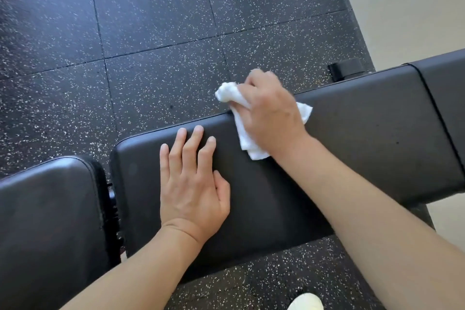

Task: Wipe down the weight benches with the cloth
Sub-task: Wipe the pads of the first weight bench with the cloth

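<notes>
The cloth [251, 143] is soft and light; my right hand [271, 111] bunches it on the weight bench [352, 133], my left hand [193, 178] lies flat, holding nothing.

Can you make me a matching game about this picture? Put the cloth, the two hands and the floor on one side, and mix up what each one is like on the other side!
Things:
1. cloth
2. left hand
3. right hand
4. floor

What it is like:
A. dark with little white speckles
B. flat on the bench pad, fingers spread
C. white and crumpled
D. gripping the cloth at the pad's far edge

Pairs: 1-C, 2-B, 3-D, 4-A
</notes>
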Demonstrator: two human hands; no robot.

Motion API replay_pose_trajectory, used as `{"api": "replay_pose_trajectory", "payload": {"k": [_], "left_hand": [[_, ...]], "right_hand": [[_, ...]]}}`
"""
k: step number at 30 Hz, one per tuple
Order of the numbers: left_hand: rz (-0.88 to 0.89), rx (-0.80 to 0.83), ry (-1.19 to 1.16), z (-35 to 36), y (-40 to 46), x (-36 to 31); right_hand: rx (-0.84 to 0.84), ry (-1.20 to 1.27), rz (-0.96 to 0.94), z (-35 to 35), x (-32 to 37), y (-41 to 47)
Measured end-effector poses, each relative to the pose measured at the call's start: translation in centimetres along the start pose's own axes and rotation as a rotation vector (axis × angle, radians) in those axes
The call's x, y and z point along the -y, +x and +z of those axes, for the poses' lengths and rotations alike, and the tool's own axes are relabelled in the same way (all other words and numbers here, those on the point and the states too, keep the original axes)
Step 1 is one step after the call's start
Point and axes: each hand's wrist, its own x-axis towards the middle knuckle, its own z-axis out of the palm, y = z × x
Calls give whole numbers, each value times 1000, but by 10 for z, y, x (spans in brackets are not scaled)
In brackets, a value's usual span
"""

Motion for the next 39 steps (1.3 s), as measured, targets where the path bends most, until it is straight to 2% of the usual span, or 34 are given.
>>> {"api": "replay_pose_trajectory", "payload": {"k": [4, 7, 13, 16, 20, 22, 25, 27, 31, 35, 39], "left_hand": [[-1, 2, 8, 1, 0, 0], [2, -7, 7, 2, 0, 1], [-6, -7, -12, 2, -1, 1], [-14, -4, -35, 2, 0, 2], [-5, -8, -12, 2, -2, -1], [-7, -10, 1, 2, -2, 0], [-8, -18, -7, 2, -2, -1], [-13, -22, -18, 1, -2, -1], [-6, -18, -31, 4, -1, 1], [-8, -23, -45, 4, -3, 1], [-10, -28, -56, 4, -3, 1]], "right_hand": [[-116, -65, 326, -36, -82, -8], [-97, -139, 418, -32, -72, -8], [-46, 29, 95, 14, 44, 7], [-10, 67, 47, 23, 66, 13], [-80, 81, 6, 13, 42, -4], [-140, 86, 54, 0, 15, -28], [-221, 53, 180, -27, -28, -91], [-176, 62, 189, -40, -36, -148], [-64, 110, 67, -42, -25, -220], [-7, 45, -218, -46, -57, -191], [11, 46, -233, -50, -63, -179]]}}
